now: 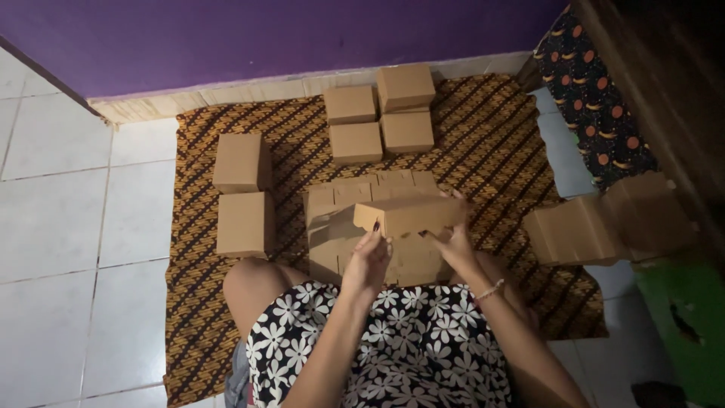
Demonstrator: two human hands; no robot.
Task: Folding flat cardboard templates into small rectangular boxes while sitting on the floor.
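Where the white tile floor (53,227) meets the purple wall (264,34), a pale skirting strip runs along the far edge, and a brown patterned mat (483,143) lies with its far edge touching that strip. Bare tile remains on the left of the mat, from wall to near edge. On the right, a dark cloth with orange shapes (596,98) and a dark wooden piece of furniture (664,83) close off the side, and a green object (680,325) stands at the near right corner.

A stack of flat cardboard blanks (596,223) lies across the right edge of the mat, partly on tile. A second pile of unfolded blanks (340,208) lies mid-mat, just ahead of the person's knees. Four closed cardboard boxes (381,113) are grouped near the wall, touching or nearly so. Two more closed boxes (242,193) sit one behind the other near the left edge. Open mat shows between these groups.

The half-folded box (411,214) is held above the central pile. The left hand (368,261) pinches its near left corner from below. The right hand (453,243) grips its underside near the right end.
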